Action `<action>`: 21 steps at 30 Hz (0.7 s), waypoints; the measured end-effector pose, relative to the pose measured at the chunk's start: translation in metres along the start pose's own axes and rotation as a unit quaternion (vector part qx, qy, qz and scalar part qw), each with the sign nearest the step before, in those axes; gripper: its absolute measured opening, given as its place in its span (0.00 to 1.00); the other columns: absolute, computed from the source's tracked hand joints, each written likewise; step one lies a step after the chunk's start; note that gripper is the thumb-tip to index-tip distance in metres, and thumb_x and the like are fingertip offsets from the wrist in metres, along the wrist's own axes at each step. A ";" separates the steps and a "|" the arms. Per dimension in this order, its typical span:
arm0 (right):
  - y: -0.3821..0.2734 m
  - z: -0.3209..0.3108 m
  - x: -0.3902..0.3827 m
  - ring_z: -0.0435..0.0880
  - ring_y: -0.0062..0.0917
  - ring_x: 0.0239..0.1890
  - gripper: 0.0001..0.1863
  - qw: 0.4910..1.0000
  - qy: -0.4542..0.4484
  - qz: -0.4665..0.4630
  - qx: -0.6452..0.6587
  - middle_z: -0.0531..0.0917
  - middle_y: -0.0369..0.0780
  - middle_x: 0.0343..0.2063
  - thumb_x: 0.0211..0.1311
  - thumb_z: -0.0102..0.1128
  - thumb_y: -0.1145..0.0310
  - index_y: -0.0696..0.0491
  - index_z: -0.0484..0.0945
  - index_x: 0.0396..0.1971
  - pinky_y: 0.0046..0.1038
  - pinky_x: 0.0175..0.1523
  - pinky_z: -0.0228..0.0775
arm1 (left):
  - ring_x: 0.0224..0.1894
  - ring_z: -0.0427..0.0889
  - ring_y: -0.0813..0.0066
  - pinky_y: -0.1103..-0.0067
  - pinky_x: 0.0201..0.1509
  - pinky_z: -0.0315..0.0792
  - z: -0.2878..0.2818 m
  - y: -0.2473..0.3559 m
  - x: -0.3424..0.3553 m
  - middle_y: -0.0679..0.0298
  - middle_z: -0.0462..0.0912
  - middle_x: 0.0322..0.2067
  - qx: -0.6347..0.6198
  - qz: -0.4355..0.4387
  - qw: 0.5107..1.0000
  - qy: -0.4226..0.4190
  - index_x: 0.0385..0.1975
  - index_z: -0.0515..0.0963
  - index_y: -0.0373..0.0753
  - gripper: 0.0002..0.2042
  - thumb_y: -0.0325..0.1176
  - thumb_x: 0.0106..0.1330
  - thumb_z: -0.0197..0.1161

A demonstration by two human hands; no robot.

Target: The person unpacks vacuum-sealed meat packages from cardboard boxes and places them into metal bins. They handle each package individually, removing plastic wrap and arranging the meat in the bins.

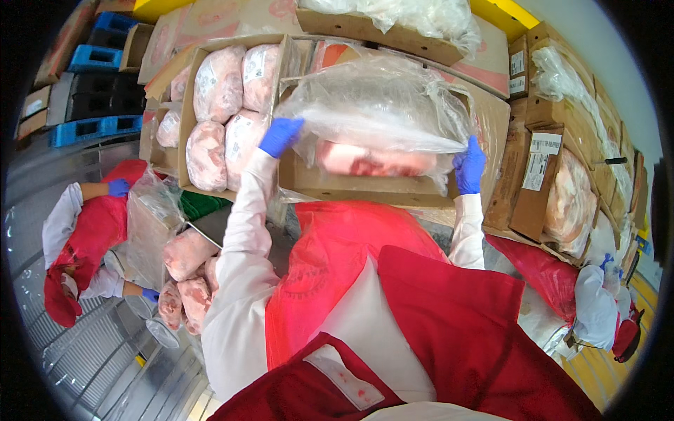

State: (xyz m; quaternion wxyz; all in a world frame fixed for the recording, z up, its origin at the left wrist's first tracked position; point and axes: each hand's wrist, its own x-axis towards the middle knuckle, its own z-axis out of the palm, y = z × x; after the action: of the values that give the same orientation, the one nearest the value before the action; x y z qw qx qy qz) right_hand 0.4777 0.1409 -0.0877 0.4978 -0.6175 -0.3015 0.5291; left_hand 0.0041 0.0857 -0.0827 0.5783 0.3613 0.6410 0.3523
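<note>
A clear plastic liner (379,95) stretches between my two blue-gloved hands over an open cardboard box (351,188). My left hand (282,135) is closed on the liner's left edge, above the box's left side. At the right side, my right hand (470,166) has its fingers closed on the other end of the same edge. Below the taut plastic, a pink and red slab of meat (375,160) shows inside the box. The film covers the far part of the box, so what lies under it there is blurred.
Left of the box stands another carton (184,140) with several wrapped meat pieces (218,83). More meat (188,254) lies near a co-worker (91,231) at the left. At the right are stacked cartons (537,182) and another person (597,302). Blue pallets (98,130) stand far left.
</note>
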 end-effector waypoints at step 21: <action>-0.038 0.054 0.079 0.71 0.30 0.52 0.36 0.941 -0.125 -0.150 -0.275 0.73 0.44 0.51 0.46 0.70 0.59 0.59 0.66 0.55 0.29 0.57 0.63 | 0.32 0.74 0.80 0.82 0.39 0.69 -0.025 0.039 0.077 0.66 0.79 0.29 0.032 0.125 0.967 0.218 0.33 0.78 0.34 0.10 0.35 0.57 0.62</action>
State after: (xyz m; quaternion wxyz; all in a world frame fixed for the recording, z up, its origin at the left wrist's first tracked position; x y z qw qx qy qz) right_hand 0.4527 0.2407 -0.0769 0.3407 -0.6066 -0.5842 0.4180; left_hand -0.0236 0.1714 -0.0846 0.3640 0.3712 0.7121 0.4718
